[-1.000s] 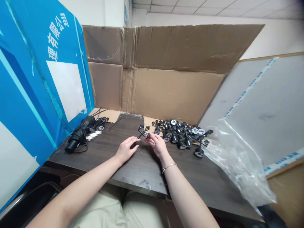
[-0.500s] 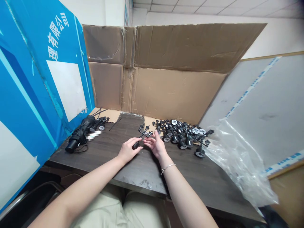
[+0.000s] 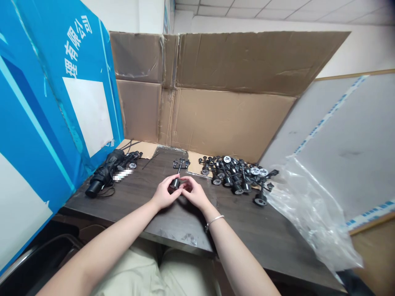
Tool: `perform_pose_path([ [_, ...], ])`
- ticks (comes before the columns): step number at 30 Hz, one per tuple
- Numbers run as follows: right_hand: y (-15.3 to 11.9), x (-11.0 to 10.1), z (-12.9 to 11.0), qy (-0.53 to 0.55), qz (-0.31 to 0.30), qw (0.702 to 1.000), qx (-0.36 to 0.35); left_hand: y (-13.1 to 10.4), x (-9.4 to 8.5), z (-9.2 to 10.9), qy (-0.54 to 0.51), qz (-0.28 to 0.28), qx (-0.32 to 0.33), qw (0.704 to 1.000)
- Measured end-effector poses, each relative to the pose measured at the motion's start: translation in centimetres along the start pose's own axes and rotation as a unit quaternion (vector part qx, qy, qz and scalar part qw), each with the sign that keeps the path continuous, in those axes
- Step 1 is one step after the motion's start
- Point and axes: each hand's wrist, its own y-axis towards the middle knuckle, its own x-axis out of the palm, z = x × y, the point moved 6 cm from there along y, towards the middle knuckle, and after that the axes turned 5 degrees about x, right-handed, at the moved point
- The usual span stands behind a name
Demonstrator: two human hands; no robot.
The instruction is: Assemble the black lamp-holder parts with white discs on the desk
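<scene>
A black miniature lamp post (image 3: 175,183) with a round base, a thin stem and three lantern-like heads stands nearly upright between my hands. My left hand (image 3: 165,193) is closed around the left side of its base. From the other side, my right hand (image 3: 196,193) curls in, its thumb and fingertips on the base and lower stem. Fingers cover part of the base. To the right lies a pile of similar black lamp posts (image 3: 234,174), some showing pale round undersides.
At the left are a folded black umbrella (image 3: 106,170) and a few small black parts (image 3: 133,157). Cardboard (image 3: 231,119) walls off the back of the dark table (image 3: 185,224). Clear plastic sheeting (image 3: 311,213) hangs over the right edge.
The lamp post has swung from leaning right to nearly upright, its heads moving left. My right hand has gone from open beside it to closed on its base.
</scene>
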Motion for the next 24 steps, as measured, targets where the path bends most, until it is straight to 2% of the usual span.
perform_pose_path([
  [9,-0.2,0.1,-0.6,-0.089,-0.019,0.995,-0.042,0.1,0.0,0.1,0.034,-0.001,-0.005,0.999],
  [19,-0.1,-0.1,0.1,-0.108,-0.010,0.994,-0.014,0.2,-0.2,-0.4,0.057,0.005,-0.009,0.998],
  [22,0.0,-0.2,0.5,-0.105,-0.006,0.994,-0.002,0.5,-1.3,-1.4,0.082,0.019,-0.011,0.996],
  [24,0.1,-0.2,0.9,-0.102,-0.008,0.995,0.007,0.8,-2.9,-2.8,0.113,0.045,-0.026,0.992],
])
